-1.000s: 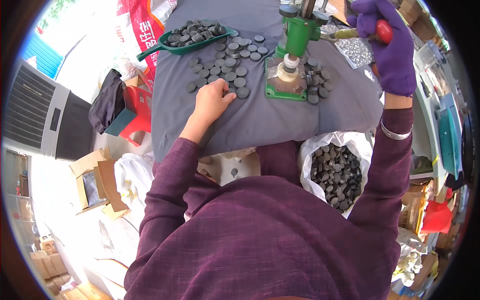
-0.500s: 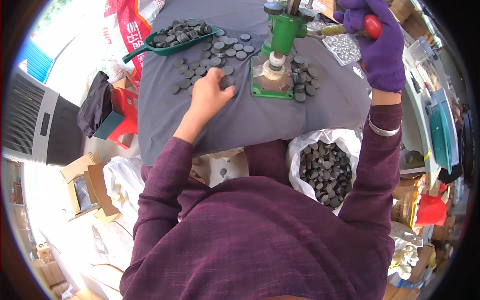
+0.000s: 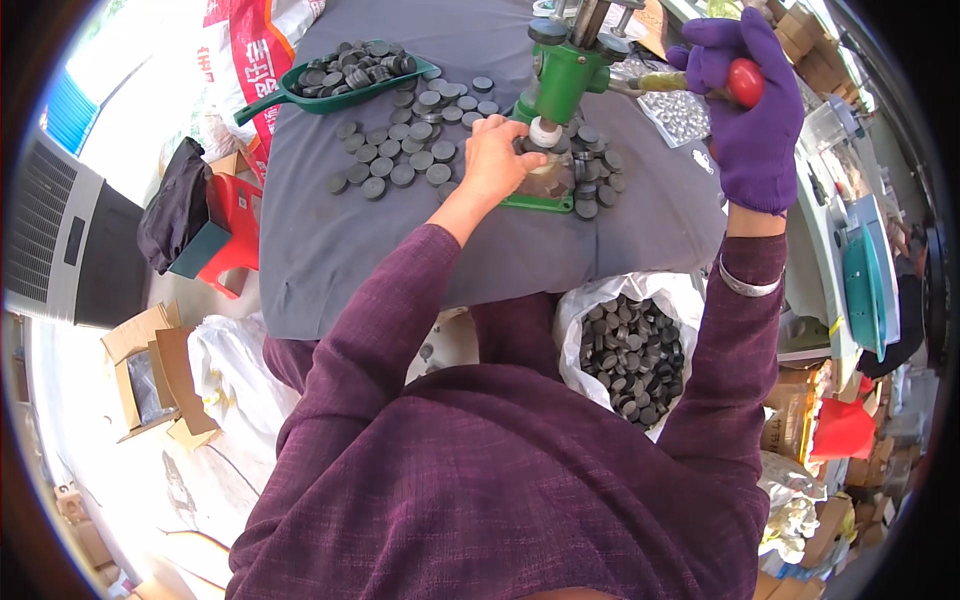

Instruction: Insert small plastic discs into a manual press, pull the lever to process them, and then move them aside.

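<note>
My bare left hand (image 3: 493, 158) is at the die of a green hand press (image 3: 566, 85), its fingers curled by the white collar under the ram. What they hold, if anything, is hidden. My right hand (image 3: 755, 130), in a purple glove, is up at the right around the red-knobbed end of the press lever (image 3: 660, 82). Loose dark grey discs (image 3: 402, 175) lie on the grey cloth left of the press. More discs (image 3: 597, 165) sit close to its right side.
A green scoop (image 3: 262, 104) heaped with discs lies at the far left of the cloth. Behind the press is a bag of small shiny parts (image 3: 680, 118). A white sack (image 3: 568, 335) of discs stands below the table edge, and a red stool (image 3: 235, 225) on the left.
My left hand has moved right, from among the loose discs to the die of the press. My right hand stays at the lever's end. The whole view has shifted slightly.
</note>
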Tool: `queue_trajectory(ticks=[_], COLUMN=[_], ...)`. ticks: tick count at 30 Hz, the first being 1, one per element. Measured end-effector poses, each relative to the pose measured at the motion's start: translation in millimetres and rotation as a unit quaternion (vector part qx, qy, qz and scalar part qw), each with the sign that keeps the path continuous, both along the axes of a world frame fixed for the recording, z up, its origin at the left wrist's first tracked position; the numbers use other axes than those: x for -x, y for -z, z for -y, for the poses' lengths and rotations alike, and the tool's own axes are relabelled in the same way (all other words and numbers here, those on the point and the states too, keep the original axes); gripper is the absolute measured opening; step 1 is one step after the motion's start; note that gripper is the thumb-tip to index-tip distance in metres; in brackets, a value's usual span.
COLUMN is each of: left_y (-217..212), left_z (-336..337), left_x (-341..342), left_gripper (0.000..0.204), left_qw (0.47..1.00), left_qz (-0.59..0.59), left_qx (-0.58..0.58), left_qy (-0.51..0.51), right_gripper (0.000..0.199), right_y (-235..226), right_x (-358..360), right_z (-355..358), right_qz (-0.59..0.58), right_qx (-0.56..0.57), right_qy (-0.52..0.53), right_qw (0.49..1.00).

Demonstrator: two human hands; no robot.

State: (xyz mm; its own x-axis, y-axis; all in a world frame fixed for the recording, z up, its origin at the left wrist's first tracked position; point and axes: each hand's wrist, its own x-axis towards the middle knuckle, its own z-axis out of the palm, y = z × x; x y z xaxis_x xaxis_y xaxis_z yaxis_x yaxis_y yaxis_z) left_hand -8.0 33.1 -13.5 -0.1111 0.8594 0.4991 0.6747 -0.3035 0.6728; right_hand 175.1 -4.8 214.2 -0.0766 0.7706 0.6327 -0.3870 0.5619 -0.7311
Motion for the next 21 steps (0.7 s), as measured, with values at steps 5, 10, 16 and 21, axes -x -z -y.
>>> queue_trajectory(ticks=[5,10,16,21], left_y=[-7,-4,-3,2], left_z=[-1,-2,11,56], left_x=[-11,-8,36,72], left_gripper=[0.046,0.048,0.040,0.029], left_qw=[0.999,0.999,0.996,0.996], left_qz=[-0.006,0.015,0.086,-0.057], left_qx=[0.032,0.041,-0.024,0.016], left_qy=[-0.015,-0.001,0.008,-0.065], right_gripper=[0.043,0.033,0.009,0.016], right_y=[10,47,125,106], right_x=[-20,-40,-36,-37], right_z=[-10,3,36,36], right_qz=[0.117,0.227,0.315,0.331], right_qx=[-0.035,-0.119,-0.203,-0.167], right_qy=[-0.031,0.053,0.102,0.073], right_qw=[0.992,0.965,0.921,0.926])
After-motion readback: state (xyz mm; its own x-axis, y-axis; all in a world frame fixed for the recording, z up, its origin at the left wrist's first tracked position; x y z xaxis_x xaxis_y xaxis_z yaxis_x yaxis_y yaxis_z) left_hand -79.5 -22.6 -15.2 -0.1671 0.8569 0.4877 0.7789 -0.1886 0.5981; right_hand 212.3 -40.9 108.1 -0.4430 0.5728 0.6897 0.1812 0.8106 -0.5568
